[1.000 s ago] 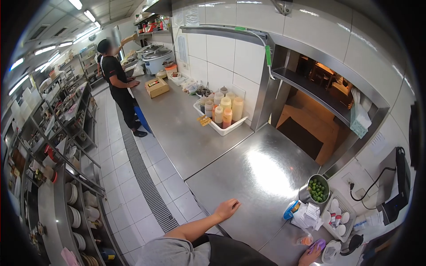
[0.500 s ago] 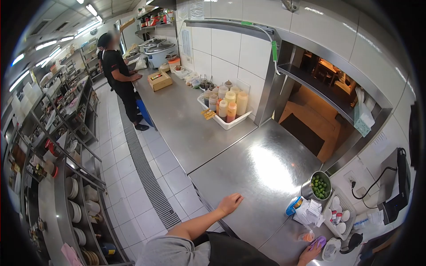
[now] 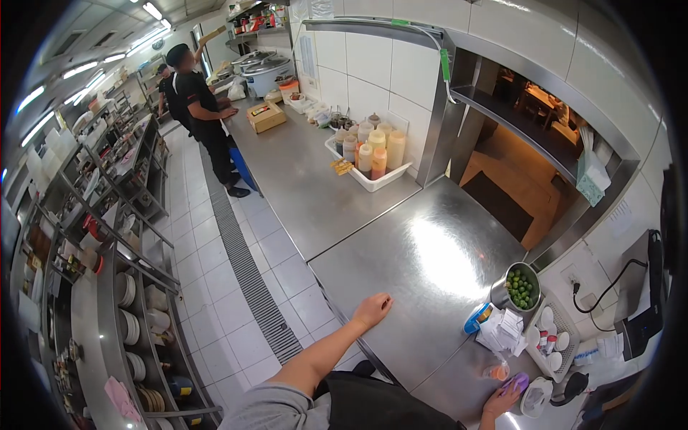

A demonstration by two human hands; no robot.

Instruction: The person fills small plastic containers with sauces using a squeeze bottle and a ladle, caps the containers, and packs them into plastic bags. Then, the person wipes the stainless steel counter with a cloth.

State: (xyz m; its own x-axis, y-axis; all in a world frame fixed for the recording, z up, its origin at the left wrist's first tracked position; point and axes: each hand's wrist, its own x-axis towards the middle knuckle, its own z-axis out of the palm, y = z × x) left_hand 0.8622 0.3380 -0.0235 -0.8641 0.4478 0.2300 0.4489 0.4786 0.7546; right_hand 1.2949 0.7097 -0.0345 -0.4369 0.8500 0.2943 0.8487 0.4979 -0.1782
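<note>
My left hand (image 3: 373,309) rests on the bare steel counter (image 3: 398,337) near its front edge, fingers curled in, with nothing visible in them. At the lower right, my right hand (image 3: 501,401) is closed over a purple cloth (image 3: 517,384) lying on the counter. A small clear cup with orange contents (image 3: 496,372) stands just left of the cloth, and a white container (image 3: 536,398) sits to its right. Beyond them are a bundle of white paper packets (image 3: 502,333) and a blue packet (image 3: 478,317).
A metal pot (image 3: 503,295) holds green limes, beside a grey basket (image 3: 570,345) with white cups. Farther along stand a white tray (image 3: 373,183) of squeeze bottles and a cardboard box (image 3: 266,117). A person (image 3: 204,107) stands at the counter's far left, another behind.
The view has shifted slightly, and the second person in the back shows more. My left hand keeps its place on the counter; my right hand stays on the purple cloth.
</note>
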